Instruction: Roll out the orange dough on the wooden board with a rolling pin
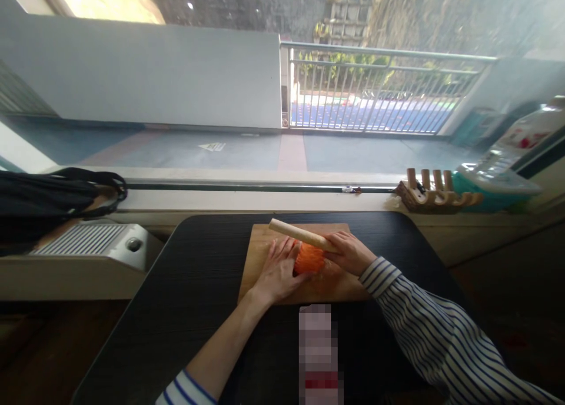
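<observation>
My right hand is closed around one end of a pale wooden rolling pin, whose free end points up and to the left above a wooden cutting board. Under the pin lies a bright orange, ridged piece, soft-looking, perhaps dough or clay; its exact kind is unclear. My left hand rests on the board with its thumb at the near side of the orange piece and its fingers along the left side, holding it against the wood. Part of the piece is hidden by the fingers and the pin.
The board lies on a black table; a blurred-out pinkish item is at the near side. On the sill stand a wooden rack, a teal basket and a plastic bottle. A black bag sits left, over a white heater.
</observation>
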The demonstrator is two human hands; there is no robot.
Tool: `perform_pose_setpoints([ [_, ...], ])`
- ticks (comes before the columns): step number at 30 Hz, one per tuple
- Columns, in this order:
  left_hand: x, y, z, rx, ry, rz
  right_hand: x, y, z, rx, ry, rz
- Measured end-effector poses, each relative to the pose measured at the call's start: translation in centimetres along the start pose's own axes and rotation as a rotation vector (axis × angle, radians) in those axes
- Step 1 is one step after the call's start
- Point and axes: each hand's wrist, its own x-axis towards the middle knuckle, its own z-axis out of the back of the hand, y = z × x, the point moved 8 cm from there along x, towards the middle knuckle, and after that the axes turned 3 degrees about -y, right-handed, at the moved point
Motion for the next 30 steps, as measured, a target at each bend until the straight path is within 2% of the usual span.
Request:
perform_pose_setpoints([
  [4, -1.1, 0.7, 3.1, -0.018, -0.235, 0.045, -0.4, 0.5, 1.8, -0.16, 0.026, -0.003],
  [6, -1.8, 1.5, 5.3, 0.036, -0.38, 0.134, -0.6, 1.2, 2.0, -0.203, 0.074, 0.025],
  [8, -2.3, 1.5, 6.9, 0.108, -0.486, 0.139, -0.8, 2.0, 1.7, -0.22, 0.117, 0.083],
  [10, -2.1, 1.1, 6.9, 0.155, -0.47, 0.075, -0.9, 2.5, 1.2, -0.223, 0.145, 0.123],
  [13, -1.7, 0.9, 5.2, 0.181, -0.341, 0.022, -1.0, 2.6, 0.5, -0.232, 0.164, 0.138],
  [16, -1.7, 0.8, 3.4, 0.164, -0.238, 0.011, -1.2, 2.5, 0.4, -0.252, 0.175, 0.149],
  [18, -1.7, 0.8, 3.0, 0.165, -0.208, 0.024, -1.1, 2.4, 0.5, -0.258, 0.176, 0.141],
  [21, -1.4, 0.5, 3.2, 0.175, -0.187, 0.043, -0.5, 2.3, 0.9, -0.284, 0.146, 0.079],
  [25, 0.0, 0.2, 3.6, 0.22, -0.206, 0.089, 0.8, 2.0, 1.1, -0.344, 0.046, -0.076],
  [30, 1.6, 0.9, 2.5, 0.25, -0.213, 0.122, 1.8, 2.1, 0.6, -0.35, -0.02, -0.174],
])
